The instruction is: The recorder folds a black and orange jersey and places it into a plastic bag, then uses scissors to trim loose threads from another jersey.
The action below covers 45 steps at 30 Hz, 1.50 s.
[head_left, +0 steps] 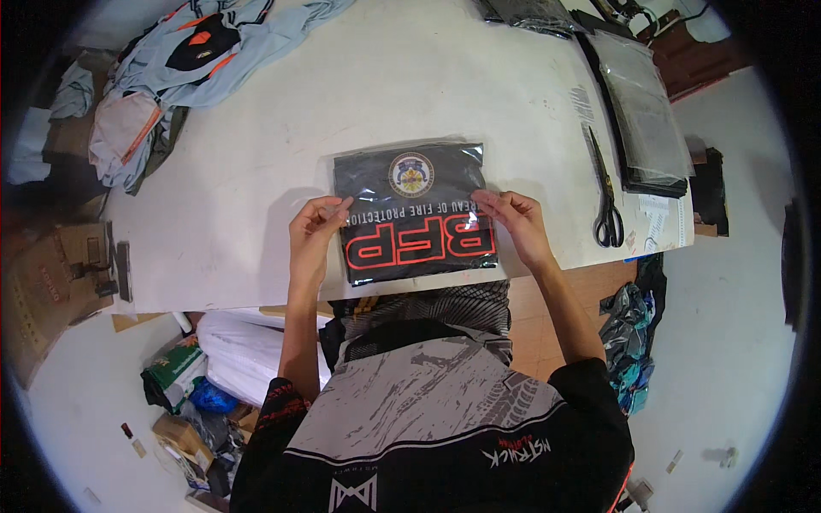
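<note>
A folded black shirt in a clear plastic bag (413,209) lies flat at the near edge of the white table (410,94). It bears a round emblem toward its far side and large red-outlined lettering across its near half, and the plastic shines in places. My left hand (315,224) pinches the left edge of the bag between thumb and fingers. At the right edge my right hand (518,218) grips the plastic the same way. Both forearms reach up from the lower part of the view.
Black-handled scissors (605,201) lie to the right, beside a stack of clear plastic bags (641,107) on black packages. More dark packages (530,15) sit at the far edge. Grey and orange garments (218,60) are heaped at far left. A cardboard box (60,291) stands left.
</note>
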{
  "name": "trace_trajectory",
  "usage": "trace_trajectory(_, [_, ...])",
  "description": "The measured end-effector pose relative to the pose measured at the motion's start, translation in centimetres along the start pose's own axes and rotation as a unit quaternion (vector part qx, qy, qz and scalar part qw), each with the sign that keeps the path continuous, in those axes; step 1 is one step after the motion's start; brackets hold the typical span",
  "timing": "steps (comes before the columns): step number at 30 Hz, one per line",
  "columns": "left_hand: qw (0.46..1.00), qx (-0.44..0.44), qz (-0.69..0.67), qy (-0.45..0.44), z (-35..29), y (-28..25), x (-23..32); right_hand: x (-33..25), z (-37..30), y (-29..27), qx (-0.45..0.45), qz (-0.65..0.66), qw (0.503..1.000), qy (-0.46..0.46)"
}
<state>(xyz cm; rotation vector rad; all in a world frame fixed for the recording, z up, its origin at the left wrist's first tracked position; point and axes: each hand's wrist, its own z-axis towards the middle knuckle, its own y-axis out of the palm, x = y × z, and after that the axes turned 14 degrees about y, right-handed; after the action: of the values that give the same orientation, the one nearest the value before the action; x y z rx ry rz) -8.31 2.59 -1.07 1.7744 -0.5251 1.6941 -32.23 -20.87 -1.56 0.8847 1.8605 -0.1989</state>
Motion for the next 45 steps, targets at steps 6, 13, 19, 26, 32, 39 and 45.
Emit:
trace_trajectory(6, [0.999,0.020,0.020,0.019,-0.5,0.0,-1.3,0.1,-0.7,-0.4,0.092,-0.111,0.989,-0.033])
trace_trajectory(13, [0.999,0.035,0.023,0.000,-0.3,0.1,-0.9,-1.0,-1.8,-0.3,0.082,-0.123,0.986,0.074])
trace_trajectory(19, [0.995,0.017,0.094,0.030,-0.5,0.0,-0.4,-0.2,-1.8,-0.6,0.076,-0.093,0.988,0.096])
trace_trajectory(26, [0.991,0.017,0.132,-0.014,-1.9,-0.1,0.7,0.3,-1.9,-0.8,0.088,-0.098,0.987,0.093])
trace_trajectory(32, [0.991,0.057,0.119,0.000,-2.8,0.1,-0.5,0.5,-1.9,-0.6,0.106,-0.095,0.987,0.080])
trace_trajectory(39, [0.990,0.051,0.133,0.004,-2.7,0.1,-0.8,0.9,-2.3,-0.6,0.120,-0.101,0.986,0.055])
trace_trajectory(45, [0.963,0.055,0.260,0.040,-2.9,0.1,-1.2,1.3,-1.7,-0.4,0.163,-0.195,0.966,0.038])
